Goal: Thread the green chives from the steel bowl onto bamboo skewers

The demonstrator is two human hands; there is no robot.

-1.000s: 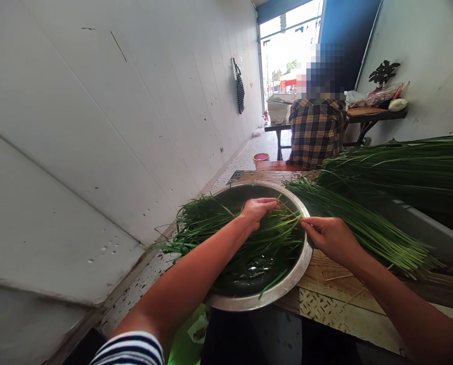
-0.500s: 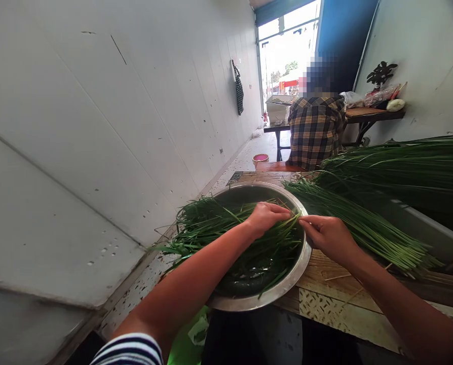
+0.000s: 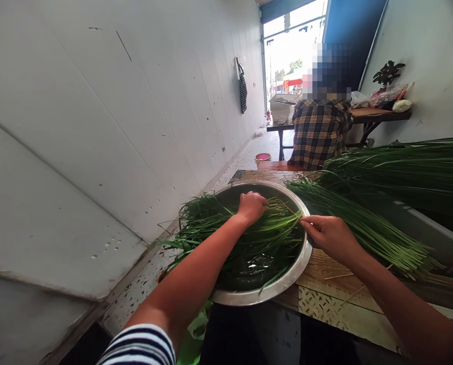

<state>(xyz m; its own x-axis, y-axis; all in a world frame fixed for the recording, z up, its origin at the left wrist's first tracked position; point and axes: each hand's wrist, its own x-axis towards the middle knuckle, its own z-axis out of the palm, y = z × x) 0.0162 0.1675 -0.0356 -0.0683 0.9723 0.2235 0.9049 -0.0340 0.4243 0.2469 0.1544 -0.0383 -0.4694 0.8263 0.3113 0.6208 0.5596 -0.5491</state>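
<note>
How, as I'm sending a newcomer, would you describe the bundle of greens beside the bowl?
Find the round metal bowl below the picture's centre. Just right of it, behind the right hand, lies the bundle of greens. Unlike the darker, larger heap beyond, it shows pale stalk ends, pointing to the picture's lower right.

Long, slender green leafy stalks (image 3: 264,230) lie loosely across the round, silver-coloured metal basin (image 3: 245,298), paler ends toward its right rim, darker leaves overhanging the left. The basin sits upright on the brown wood-patterned worktop (image 3: 317,264).
</note>
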